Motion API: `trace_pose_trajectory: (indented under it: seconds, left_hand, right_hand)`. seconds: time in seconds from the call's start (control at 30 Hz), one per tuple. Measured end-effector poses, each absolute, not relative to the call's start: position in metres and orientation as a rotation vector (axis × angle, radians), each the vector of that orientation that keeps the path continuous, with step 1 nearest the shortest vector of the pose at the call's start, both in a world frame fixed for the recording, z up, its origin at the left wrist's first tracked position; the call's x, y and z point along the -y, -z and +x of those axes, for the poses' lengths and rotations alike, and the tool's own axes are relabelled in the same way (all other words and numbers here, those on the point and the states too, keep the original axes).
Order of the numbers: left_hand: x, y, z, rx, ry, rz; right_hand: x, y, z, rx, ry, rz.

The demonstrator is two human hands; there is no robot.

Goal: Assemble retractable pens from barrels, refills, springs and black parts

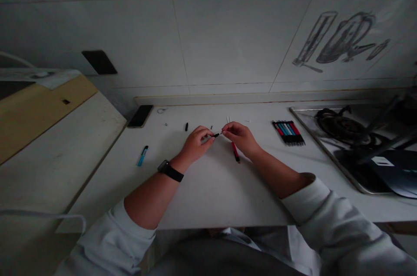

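My left hand, with a black watch at the wrist, is pinched around a small black pen part. Close to that part's tip, my right hand has thumb and forefinger together on a thin, tiny piece, too small to name. The hands almost meet over the white countertop. Below my right hand lies a red and black pen barrel. Thin white sticks lie just beyond the fingers. A short black piece rests left of them, and a blue piece with a black end is farther left.
Several red, blue, white and black pens lie in a row on the right. Beyond them stands a gas stove in a metal tray. A phone is at the back left, beside a white cabinet. A tiled wall closes off the back.
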State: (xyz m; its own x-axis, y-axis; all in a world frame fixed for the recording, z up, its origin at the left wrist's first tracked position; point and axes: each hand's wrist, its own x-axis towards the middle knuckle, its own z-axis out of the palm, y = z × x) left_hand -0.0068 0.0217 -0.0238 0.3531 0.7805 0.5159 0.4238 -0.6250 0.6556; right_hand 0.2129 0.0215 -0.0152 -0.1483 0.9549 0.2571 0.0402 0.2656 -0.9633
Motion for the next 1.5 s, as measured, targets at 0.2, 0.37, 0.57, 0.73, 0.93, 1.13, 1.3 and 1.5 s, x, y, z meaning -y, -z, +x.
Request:
trace_pose_trajectory:
  seconds: [0.2,0.37,0.57,0.73,0.93,1.13,1.3,1.5]
  left_hand:
    - [-0.022,0.024,-0.007,-1.034,-1.185,2.227]
    - [-0.021,0.024,-0.006,-1.03,-1.188,2.221]
    - [-0.02,0.022,-0.006,-1.018,-1.179,2.191]
    - [-0.023,0.025,-0.006,-1.022,-1.218,2.049]
    - [-0.027,0.029,-0.008,-1.055,-1.232,1.91]
    - [-0.025,0.027,-0.006,-1.053,-1.217,1.941]
    - [-0.024,0.026,-0.005,-1.052,-1.227,1.961]
    - [-0.025,0.028,-0.005,-1.069,-1.231,1.979]
  right_hand:
    - [-0.019,0.015,0.212,1.51,-1.075,-0.969]
    - [-0.021,0.019,0.212,1.532,-1.044,-0.969]
    - [-0.017,0.017,0.211,1.611,-0.971,-0.975]
    - [-0.027,0.011,0.227,1.646,-0.772,-1.022]
    - [-0.049,0.017,0.268,1.874,-0.327,-1.387]
    - [-0.054,0.026,0.272,2.297,-0.174,-1.492]
    - [-0.052,0.023,0.275,2.316,-0.127,-1.486]
    - [-0.052,0.021,0.283,2.421,-0.026,-1.422]
